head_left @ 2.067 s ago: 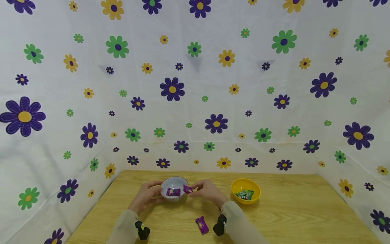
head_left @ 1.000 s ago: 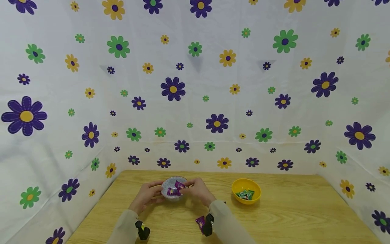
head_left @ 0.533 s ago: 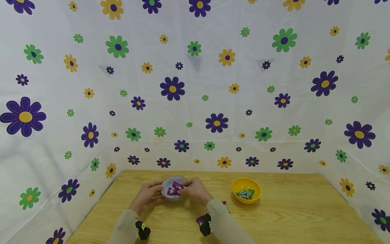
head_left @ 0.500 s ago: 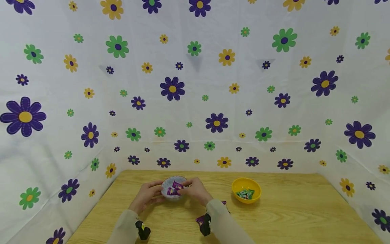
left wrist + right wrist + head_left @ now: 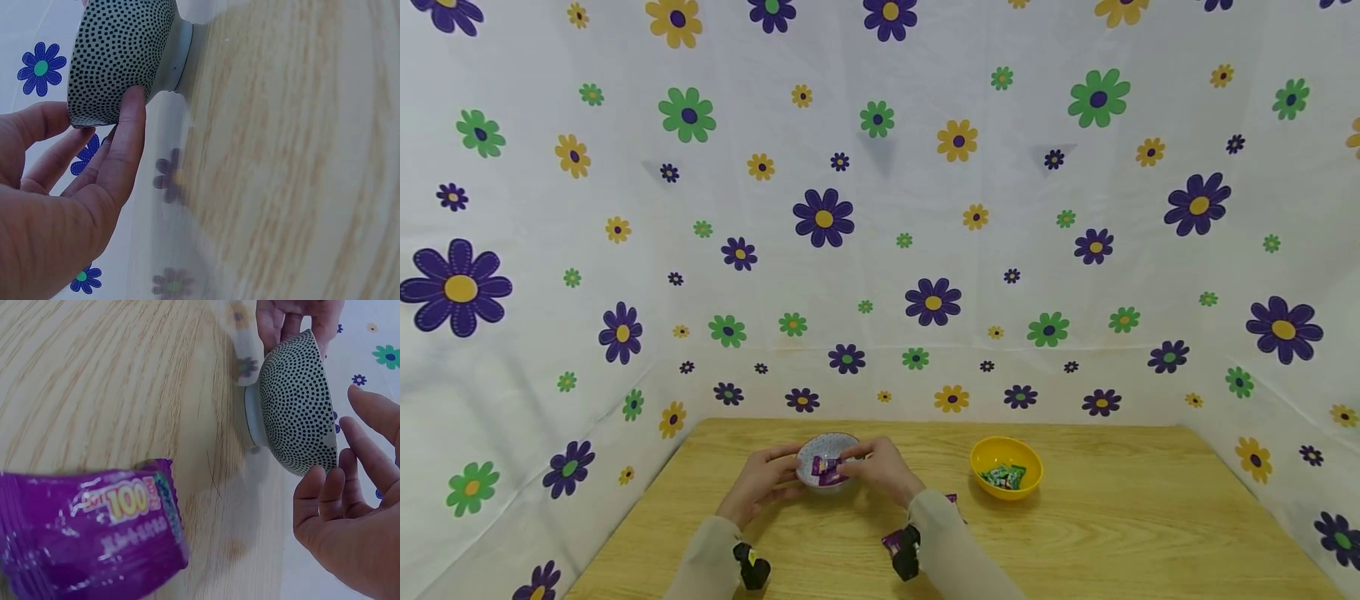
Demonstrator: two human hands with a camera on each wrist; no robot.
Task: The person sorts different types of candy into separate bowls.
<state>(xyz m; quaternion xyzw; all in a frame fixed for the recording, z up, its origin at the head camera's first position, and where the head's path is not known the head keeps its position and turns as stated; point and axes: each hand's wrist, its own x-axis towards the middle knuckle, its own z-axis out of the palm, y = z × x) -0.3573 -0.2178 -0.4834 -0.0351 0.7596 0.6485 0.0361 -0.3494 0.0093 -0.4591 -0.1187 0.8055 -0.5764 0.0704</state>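
A small patterned bowl [image 5: 812, 450], dotted on its outside, stands on the table with purple-wrapped candies [image 5: 827, 472] lying inside. From its left side my left hand [image 5: 762, 483] holds it, a fingertip at the rim and others against the outer wall. My right hand [image 5: 886, 468] is at the opposite side, fingers reaching over the rim close above the candies. In the right wrist view this hand [image 5: 359, 531] has its fingertips against the bowl's edge, the fingers spread with no candy between them.
Near my right wrist a purple candy packet [image 5: 891, 542] lies on the wooden table [image 5: 1135, 508], partly covered by the wrist camera. Another purple packet [image 5: 952, 498] peeks out behind the sleeve. A yellow bowl [image 5: 983, 454] with green-wrapped candies [image 5: 1003, 477] stands right of my hands.
My right hand has carried a purple candy leftward over the patterned bowl and let it go; it now lies with the other inside. My left hand has stayed at the bowl.
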